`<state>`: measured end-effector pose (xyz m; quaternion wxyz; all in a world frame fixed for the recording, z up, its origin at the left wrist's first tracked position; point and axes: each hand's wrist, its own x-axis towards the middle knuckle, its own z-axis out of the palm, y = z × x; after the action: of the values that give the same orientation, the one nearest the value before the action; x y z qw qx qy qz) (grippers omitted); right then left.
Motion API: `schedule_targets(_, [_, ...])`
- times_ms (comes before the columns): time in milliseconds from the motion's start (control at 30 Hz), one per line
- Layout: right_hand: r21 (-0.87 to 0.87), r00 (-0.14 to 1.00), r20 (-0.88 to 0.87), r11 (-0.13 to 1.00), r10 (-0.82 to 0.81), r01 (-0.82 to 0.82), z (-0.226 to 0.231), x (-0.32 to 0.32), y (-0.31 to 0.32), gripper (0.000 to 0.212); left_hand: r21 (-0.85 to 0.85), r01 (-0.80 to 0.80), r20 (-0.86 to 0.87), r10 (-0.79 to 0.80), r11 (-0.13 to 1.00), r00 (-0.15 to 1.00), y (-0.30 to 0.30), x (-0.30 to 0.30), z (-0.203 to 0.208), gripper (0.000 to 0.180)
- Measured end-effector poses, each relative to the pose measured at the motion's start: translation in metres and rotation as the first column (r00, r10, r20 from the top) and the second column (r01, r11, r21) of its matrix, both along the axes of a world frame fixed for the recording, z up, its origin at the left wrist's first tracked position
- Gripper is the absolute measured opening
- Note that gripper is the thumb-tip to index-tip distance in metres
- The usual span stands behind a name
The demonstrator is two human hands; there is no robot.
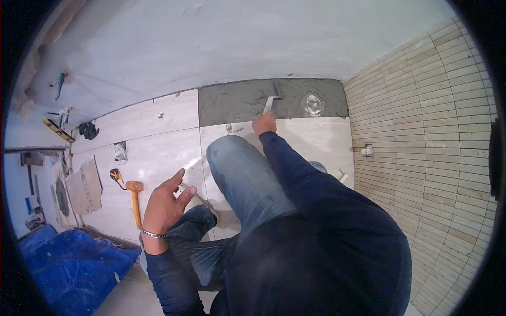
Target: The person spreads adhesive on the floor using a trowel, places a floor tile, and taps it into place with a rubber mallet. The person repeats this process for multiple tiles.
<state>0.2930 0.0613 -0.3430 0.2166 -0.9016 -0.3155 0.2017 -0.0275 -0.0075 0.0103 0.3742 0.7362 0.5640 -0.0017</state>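
My right hand point(264, 125) grips a trowel point(270, 103), whose far end meets the wet grey mortar point(226, 107). This mortar fills a strip along the foot of the far wall, left of the ribbed tile wall. Set in the mortar, to the right of the trowel, is a round drain opening point(313, 105) with a shiny covering. My left hand point(166, 203) hovers over my bent leg with its fingers stretched out and nothing in it. A bracelet circles that wrist.
Large pale tiles point(158, 152) cover the floor. An orange-headed mallet point(135, 195) and a tape measure point(115, 175) lie left of my left hand. Farther left are a spirit level point(58, 130), a cardboard sheet point(84, 187) and a blue tarp point(79, 271). Ribbed tiles point(411, 131) line the right wall.
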Motion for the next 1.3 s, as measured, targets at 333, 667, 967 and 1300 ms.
schedule_targets(333, [0.054, 0.93, -0.128, 0.939, 0.344, -0.34, 0.04, -0.004, -0.044, 0.039, -0.006, -0.009, -0.029, 0.009, 1.0, 1.0, 0.0, 0.002, 0.0, 0.058])
schedule_targets(667, [0.043, 0.888, -0.076, 0.891, 0.454, -0.452, 0.056, 0.038, -0.095, 0.06, -0.024, 0.04, -0.069, -0.041, 0.999, 0.997, 0.003, -0.014, -0.018, 0.065])
schedule_targets(967, [0.132, 0.936, -0.16, 0.947, 0.312, -0.293, 0.017, 0.049, -0.111, 0.051, -0.021, -0.013, -0.022, 0.013, 1.0, 1.0, 0.0, -0.002, -0.011, 0.058])
schedule_targets(1300, [0.041, 0.988, -0.132, 0.995, -0.08, 0.086, -0.003, 0.043, -0.035, 0.038, -0.043, -0.018, -0.066, 0.015, 0.999, 0.998, -0.005, -0.008, -0.014, 0.06])
